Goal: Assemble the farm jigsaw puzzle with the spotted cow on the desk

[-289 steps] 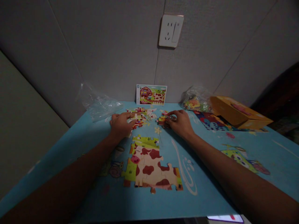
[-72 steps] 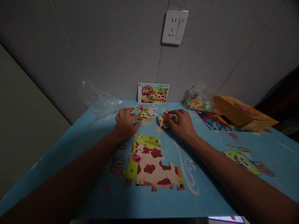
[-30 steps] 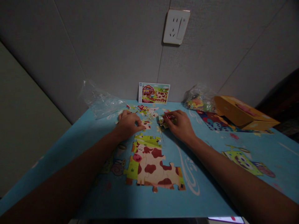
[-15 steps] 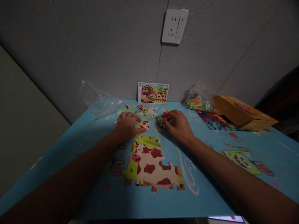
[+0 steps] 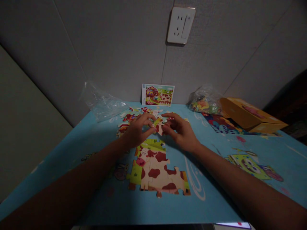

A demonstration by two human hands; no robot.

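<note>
My left hand [image 5: 138, 132] and my right hand [image 5: 180, 130] meet over the blue table [image 5: 79, 140], both pinching a small puzzle piece [image 5: 158, 124] with cow spots held just above the table. Right below them lies the joined cow puzzle section [image 5: 155, 167], brown-spotted on green. Loose puzzle pieces [image 5: 127, 119] lie scattered behind my left hand. A small reference picture card [image 5: 157, 95] of the farm scene leans against the wall beyond.
A crumpled clear plastic bag [image 5: 102, 103] lies at the back left. Another bag with pieces [image 5: 203, 103] and a yellow cardboard box [image 5: 249, 115] sit at the back right. A wall socket [image 5: 181, 25] is above. A phone edge [image 5: 231, 225] shows at the bottom.
Both hands have come together at the middle. My left hand picked up the cow-spotted piece from the table, and my right hand left its cluster of pieces to grip it too.
</note>
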